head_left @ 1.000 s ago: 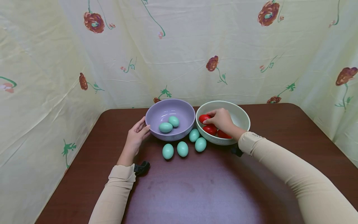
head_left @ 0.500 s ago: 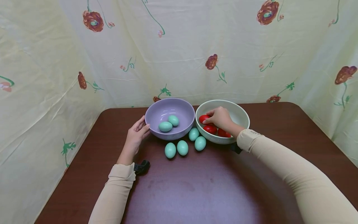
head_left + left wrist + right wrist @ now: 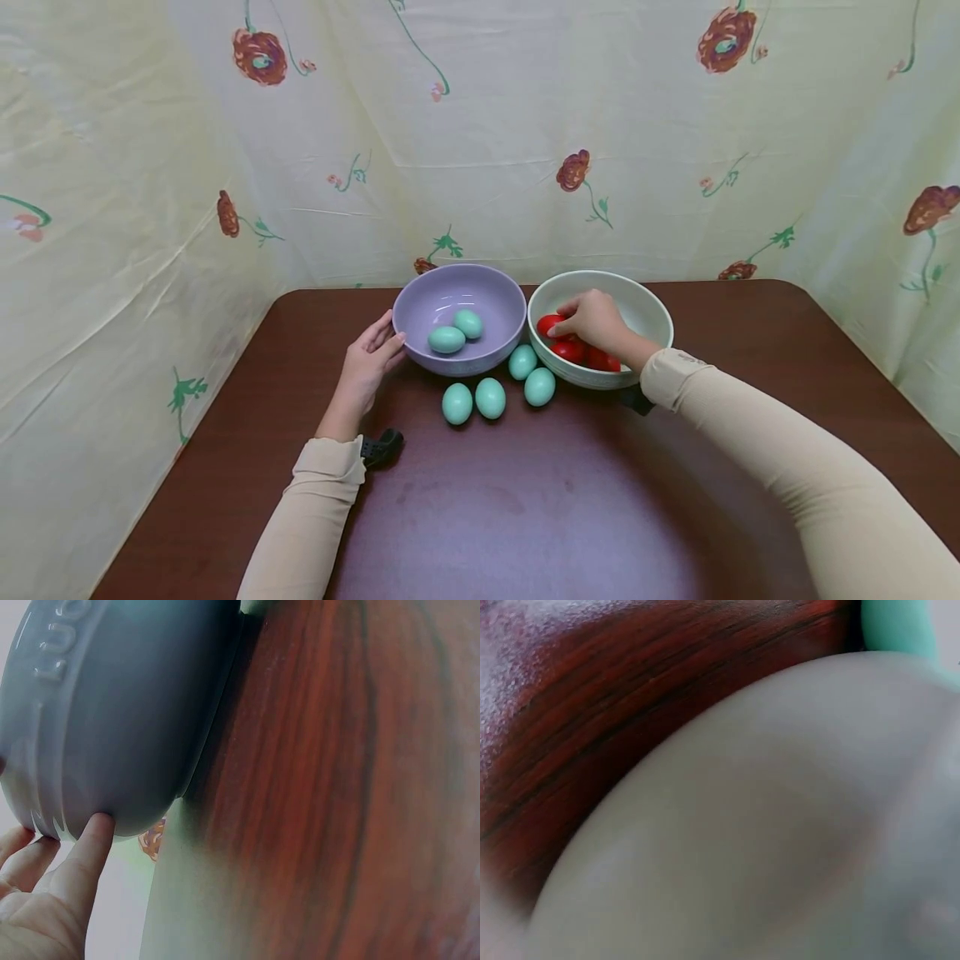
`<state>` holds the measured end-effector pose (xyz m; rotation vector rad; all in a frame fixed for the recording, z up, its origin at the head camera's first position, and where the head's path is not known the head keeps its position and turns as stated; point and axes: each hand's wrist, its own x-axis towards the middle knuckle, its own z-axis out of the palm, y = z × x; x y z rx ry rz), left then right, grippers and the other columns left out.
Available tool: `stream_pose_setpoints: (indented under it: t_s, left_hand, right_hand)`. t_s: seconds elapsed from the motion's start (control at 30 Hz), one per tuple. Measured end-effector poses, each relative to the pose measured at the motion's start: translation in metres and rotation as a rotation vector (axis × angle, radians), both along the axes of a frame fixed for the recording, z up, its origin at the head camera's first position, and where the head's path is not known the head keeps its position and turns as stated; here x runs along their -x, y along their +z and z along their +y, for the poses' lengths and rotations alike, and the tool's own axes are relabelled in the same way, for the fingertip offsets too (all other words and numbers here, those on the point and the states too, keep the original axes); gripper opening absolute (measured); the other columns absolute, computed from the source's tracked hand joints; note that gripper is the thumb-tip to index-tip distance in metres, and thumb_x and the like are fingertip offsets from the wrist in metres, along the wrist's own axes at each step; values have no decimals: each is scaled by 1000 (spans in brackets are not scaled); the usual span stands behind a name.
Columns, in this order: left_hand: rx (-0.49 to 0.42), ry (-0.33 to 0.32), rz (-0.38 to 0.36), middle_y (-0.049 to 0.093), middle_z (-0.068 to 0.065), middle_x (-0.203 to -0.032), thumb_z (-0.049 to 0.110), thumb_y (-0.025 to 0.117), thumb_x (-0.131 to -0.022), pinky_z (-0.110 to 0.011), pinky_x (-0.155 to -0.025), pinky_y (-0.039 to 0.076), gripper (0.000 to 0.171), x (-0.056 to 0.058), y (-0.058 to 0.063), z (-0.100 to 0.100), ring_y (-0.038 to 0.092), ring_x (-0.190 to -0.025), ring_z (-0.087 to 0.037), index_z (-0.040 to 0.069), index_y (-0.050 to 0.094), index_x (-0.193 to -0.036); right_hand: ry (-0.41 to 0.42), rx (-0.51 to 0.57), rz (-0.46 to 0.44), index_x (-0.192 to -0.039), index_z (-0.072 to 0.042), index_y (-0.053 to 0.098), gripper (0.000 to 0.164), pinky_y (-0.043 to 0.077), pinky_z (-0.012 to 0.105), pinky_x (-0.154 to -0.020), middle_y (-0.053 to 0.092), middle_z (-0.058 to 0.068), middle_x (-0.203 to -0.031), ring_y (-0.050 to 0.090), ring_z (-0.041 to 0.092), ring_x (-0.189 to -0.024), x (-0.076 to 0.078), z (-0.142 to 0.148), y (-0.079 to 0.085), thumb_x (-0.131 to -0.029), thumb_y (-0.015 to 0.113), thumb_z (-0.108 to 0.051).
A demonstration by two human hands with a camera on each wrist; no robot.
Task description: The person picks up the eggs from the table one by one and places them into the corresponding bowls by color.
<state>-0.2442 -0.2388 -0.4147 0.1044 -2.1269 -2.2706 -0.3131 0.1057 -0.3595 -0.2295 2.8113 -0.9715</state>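
**Pinching a red egg (image 3: 550,325) inside the pale bowl (image 3: 641,321)**

My two bowls stood near the far edge of a dark reddish-brown table (image 3: 525,517), its wood grain showing plainly up close and a broad sheen lying across the near part. Beyond it hung a creamy cloth (image 3: 480,125), printed with rust-coloured flowers (image 3: 258,57) and green stems, and it also closed in the left and right sides. Both my arms wore beige sleeves (image 3: 318,508), with a black band (image 3: 382,448) at the left wrist.

The red egg lay under my right hand (image 3: 597,322), between thumb and fingertips, at the left side of the pale bowl. Two more red eggs (image 3: 568,350) sat in that bowl, just below the same hand. My left hand (image 3: 363,365) was well apart from them, its fingers extended and a little spread, the tips touching the outside of the purple bowl (image 3: 491,296) at its left. Two mint-green eggs (image 3: 446,339) lay inside that one. Four others (image 3: 491,398) rested on the tabletop, two in front of the purple bowl and two by the gap between the bowls. Whether the rims touched, I couldn't tell.
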Motion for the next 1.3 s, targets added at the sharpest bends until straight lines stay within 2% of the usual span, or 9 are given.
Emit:
stream_pose_setpoints:
  t_s: [0.17, 0.27, 0.43, 0.53, 0.7, 0.83, 1.1, 1.3]
  left_hand:
    - [2, 1, 0, 30, -3, -151, 20, 61, -90, -35, -99, 44, 61, 0, 1, 1, 36, -134, -18, 18, 34, -145]
    - [4, -3, -2, 30, -3, -151, 19, 60, -91, -36, -100, 43, 61, -1, 1, 1, 36, -134, -18, 18, 33, -145]
    - [10, 14, -3, 32, -2, -150, 19, 61, -90, -36, -99, 44, 60, -1, 0, 0, 36, -134, -17, 19, 35, -144]
    - [14, 9, 4, 31, -3, -150, 18, 60, -91, -36, -99, 44, 60, -1, 1, -1, 36, -135, -18, 18, 34, -144]
    - [19, -3, 4, 30, -3, -151, 19, 60, -91, -35, -99, 44, 61, -1, 1, 1, 35, -135, -18, 17, 33, -145]
    - [12, -1, 0, 31, -4, -151, 18, 60, -90, -35, -99, 44, 61, -1, 3, 2, 36, -135, -18, 17, 34, -145]
    - [2, -10, -26, 28, -7, -152, 13, 57, -92, -40, -102, 40, 60, -11, 17, 6, 34, -135, -21, 12, 30, -146]
    - [-1, -20, -7, 28, -7, -151, 15, 58, -91, -39, -102, 41, 60, -6, 11, 5, 34, -135, -21, 13, 31, -145]
  right_hand:
    - [-37, 57, -10, -112, -7, 68, 38, 46, 35, -89, 69, 12, -107, 53, 27, -108, -4, 4, 12, -78, 74, -25]
    - [-48, 84, -20, -111, -10, 69, 37, 45, 33, -88, 69, 9, -108, 51, 26, -110, -11, 4, 22, -79, 74, -28]
    - [-20, 140, -8, -113, -15, 69, 40, 46, 27, -79, 70, 3, -106, 53, 21, -106, -30, -4, 35, -78, 74, -34]
    - [-7, 232, 13, -111, -15, 70, 40, 47, 26, -79, 71, 1, -103, 59, 17, -103, -45, -13, 39, -76, 76, -34]
    - [26, 326, 37, -107, -18, 72, 39, 49, 24, -83, 73, -2, -96, 64, 9, -99, -67, -25, 38, -72, 79, -32]
    - [54, 308, 23, -106, -21, 72, 39, 49, 26, -85, 73, -6, -94, 65, 7, -96, -80, -31, 36, -70, 80, -34]
    - [140, 295, -35, -107, -16, 71, 44, 53, 26, -80, 72, -6, -94, 65, 9, -91, -96, -42, 25, -69, 81, -35]
    - [130, 336, -75, -106, -17, 72, 40, 53, 24, -77, 72, -3, -97, 63, 13, -100, -103, -46, 12, -70, 81, -30]
